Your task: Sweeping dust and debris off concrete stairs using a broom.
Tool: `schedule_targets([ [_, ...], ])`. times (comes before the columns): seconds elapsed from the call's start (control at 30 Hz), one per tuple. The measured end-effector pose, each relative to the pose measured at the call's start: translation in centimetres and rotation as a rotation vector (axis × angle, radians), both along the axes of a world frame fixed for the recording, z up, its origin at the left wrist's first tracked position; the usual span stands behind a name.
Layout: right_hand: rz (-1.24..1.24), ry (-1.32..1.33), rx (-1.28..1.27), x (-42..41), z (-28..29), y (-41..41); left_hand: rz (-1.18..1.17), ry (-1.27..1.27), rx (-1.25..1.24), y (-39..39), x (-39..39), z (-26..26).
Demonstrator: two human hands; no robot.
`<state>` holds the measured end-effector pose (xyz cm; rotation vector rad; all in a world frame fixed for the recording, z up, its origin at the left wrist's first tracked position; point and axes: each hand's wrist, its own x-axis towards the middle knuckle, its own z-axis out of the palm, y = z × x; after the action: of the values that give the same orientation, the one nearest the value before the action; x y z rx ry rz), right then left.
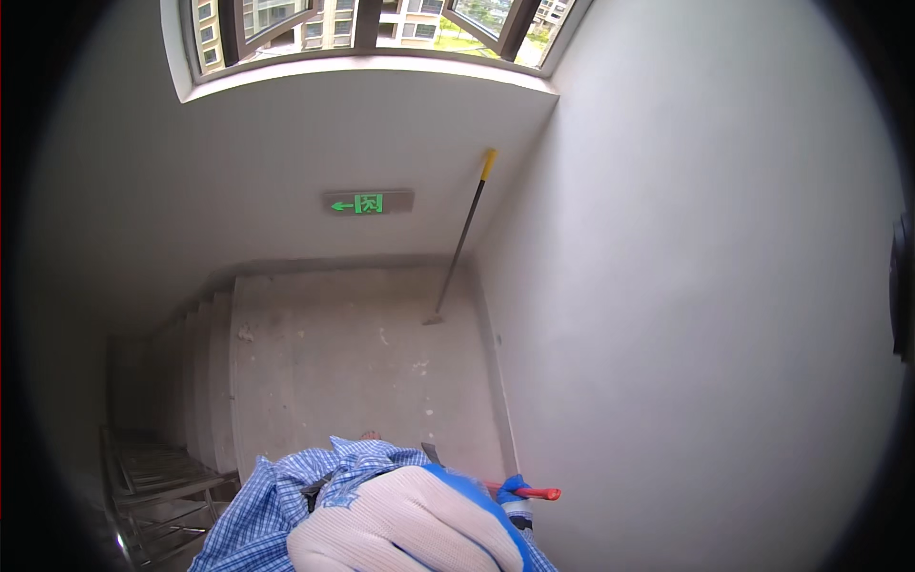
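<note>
My left hand (407, 522), in a white knit glove with blue coating, looms large and close to the camera at the bottom centre; its fingers lie together, and its palm side is hidden. To its right, my right hand (513, 490), in a blue-coated glove, is closed around a red handle (540, 493). The handle's other end is hidden behind the left hand and the blue checked shirt (250, 508). Ahead, a long-handled tool (465, 232) with a yellow grip leans on the wall, its small flat head on the landing floor.
Stairs (204, 372) descend at the left, beside a metal railing (164, 490). The concrete landing (343, 357) bears small debris. A lit exit sign (368, 204) is on the far wall, under an open window (368, 61). A plain wall (679, 286) stands close on the right.
</note>
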<state>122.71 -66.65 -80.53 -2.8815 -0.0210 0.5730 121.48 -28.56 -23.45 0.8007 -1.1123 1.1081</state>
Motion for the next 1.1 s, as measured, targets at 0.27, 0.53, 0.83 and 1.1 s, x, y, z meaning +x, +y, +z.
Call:
schedule_targets([
  [0.27, 0.104, -0.043, -0.111, 2.6, 0.8, 2.2, 0.050, -0.105, -0.013, 0.5, 1.2, 1.2],
  [0.53, 0.517, -0.124, -0.541, 3.3, -0.1, 2.4, -0.207, 0.369, 0.178, 2.6, -0.8, -0.6],
  [0.83, 1.476, -0.822, -1.921, -2.7, 1.9, -1.1, -0.804, 0.335, -0.259, -3.4, -2.7, -2.8],
  [1.1, 2.107, -0.779, -2.471, -3.7, 9.7, 3.1, -0.417, 0.214, -0.479, -3.1, -4.1, -4.3],
])
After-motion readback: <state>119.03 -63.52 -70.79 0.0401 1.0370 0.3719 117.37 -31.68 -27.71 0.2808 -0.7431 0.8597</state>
